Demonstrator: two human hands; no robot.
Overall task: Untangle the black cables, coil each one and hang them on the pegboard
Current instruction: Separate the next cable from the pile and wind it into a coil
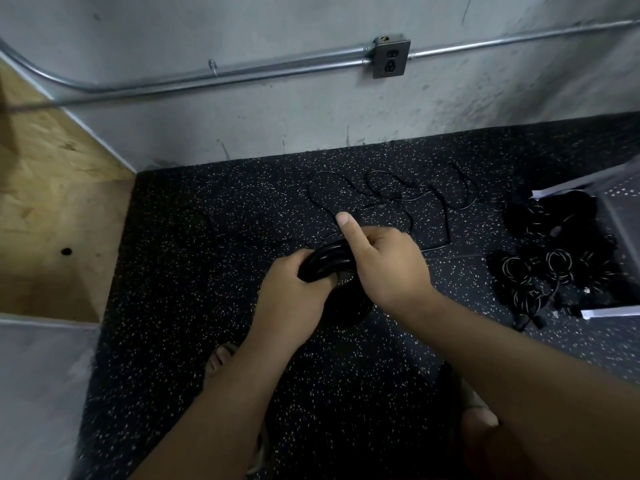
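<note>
A coil of black cable (329, 263) hangs above the speckled floor at the centre of the head view. My left hand (294, 289) grips the coil's left side with curled fingers. My right hand (384, 261) holds the coil's right side, its thumb sticking up. Part of the coil hangs below my hands, dark against the floor. Loose black cable (388, 199) lies in tangled loops on the floor beyond my hands. A pile of coiled black cables (554, 258) lies at the right on a pegboard (620, 202) that rests flat on the floor.
A grey concrete wall (311, 116) with a metal conduit (242, 72) and a power outlet (391, 58) runs along the back. A plywood panel (52, 202) stands at the left. My feet in sandals (221, 358) are on the black speckled floor (207, 271).
</note>
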